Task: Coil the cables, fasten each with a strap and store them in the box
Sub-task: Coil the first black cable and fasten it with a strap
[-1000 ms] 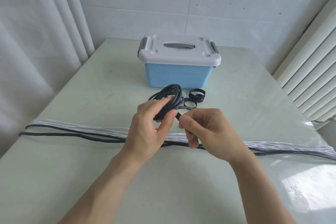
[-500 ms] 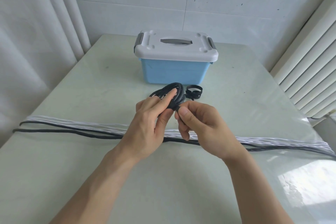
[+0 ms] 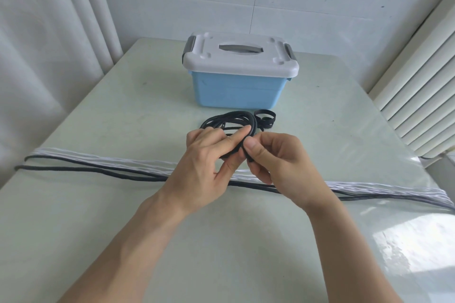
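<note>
A coiled black cable (image 3: 229, 119) is held above the table in front of the blue box (image 3: 236, 91), whose white lid is closed. My left hand (image 3: 204, 162) grips the near side of the coil, forefinger laid along it. My right hand (image 3: 275, 160) pinches a black strap at the coil, thumb on top. Loose black straps (image 3: 266, 118) lie just right of the coil. A long black cable (image 3: 93, 170) and a white cable (image 3: 110, 158) stretch straight across the table under my hands.
The table (image 3: 123, 241) is pale green with a glossy cover. A white curtain (image 3: 49, 56) hangs at the left and a white radiator (image 3: 418, 96) stands at the right. The long cables run off both table edges.
Both hands have drawn closer together at the coil, and my right hand has brought the strap up against it. The view has dipped slightly.
</note>
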`<action>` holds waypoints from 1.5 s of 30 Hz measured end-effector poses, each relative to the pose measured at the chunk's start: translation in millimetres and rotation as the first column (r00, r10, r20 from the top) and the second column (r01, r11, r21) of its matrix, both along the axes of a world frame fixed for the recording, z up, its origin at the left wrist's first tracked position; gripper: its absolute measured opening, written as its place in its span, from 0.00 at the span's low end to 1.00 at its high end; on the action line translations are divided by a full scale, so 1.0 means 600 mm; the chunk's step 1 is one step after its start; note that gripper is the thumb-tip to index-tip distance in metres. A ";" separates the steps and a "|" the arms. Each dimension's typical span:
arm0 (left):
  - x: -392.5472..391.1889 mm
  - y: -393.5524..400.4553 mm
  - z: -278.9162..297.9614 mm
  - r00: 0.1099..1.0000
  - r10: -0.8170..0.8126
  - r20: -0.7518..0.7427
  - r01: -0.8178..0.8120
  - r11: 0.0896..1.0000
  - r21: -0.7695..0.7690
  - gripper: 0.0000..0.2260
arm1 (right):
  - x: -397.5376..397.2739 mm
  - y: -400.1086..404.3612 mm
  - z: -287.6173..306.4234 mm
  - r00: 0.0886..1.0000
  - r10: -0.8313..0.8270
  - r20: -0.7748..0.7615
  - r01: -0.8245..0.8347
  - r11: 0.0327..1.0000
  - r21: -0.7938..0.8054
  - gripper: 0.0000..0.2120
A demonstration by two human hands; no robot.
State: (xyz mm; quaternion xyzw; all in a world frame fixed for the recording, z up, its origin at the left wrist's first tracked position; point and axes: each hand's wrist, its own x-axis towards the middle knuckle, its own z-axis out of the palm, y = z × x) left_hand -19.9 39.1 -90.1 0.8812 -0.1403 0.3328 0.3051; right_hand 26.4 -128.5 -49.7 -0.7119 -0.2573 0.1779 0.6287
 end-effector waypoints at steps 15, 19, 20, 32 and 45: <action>-0.020 -0.008 0.038 0.969 0.247 -0.016 -0.211 0.789 -0.577 0.08 | -0.023 0.032 -0.019 0.984 -0.049 0.171 0.006 0.969 0.246 0.09; -0.016 -0.011 0.046 0.982 0.121 -0.145 -0.187 0.535 -0.824 0.11 | -0.018 0.037 -0.027 0.974 -0.089 0.209 0.090 0.996 0.007 0.10; -0.014 -0.010 0.044 0.982 0.077 -0.172 -0.186 0.516 -0.836 0.11 | -0.018 0.040 -0.025 0.975 -0.088 0.204 0.086 0.996 0.016 0.10; -0.012 -0.015 0.019 0.997 0.047 -0.058 -0.074 0.739 -0.669 0.07 | -0.005 0.045 -0.032 0.949 -0.101 -0.298 0.222 0.887 0.405 0.04; -0.016 -0.021 0.015 0.949 0.263 0.173 -0.190 0.917 -0.350 0.04 | -0.002 0.047 -0.042 0.945 -0.242 -0.220 0.309 0.882 0.356 0.11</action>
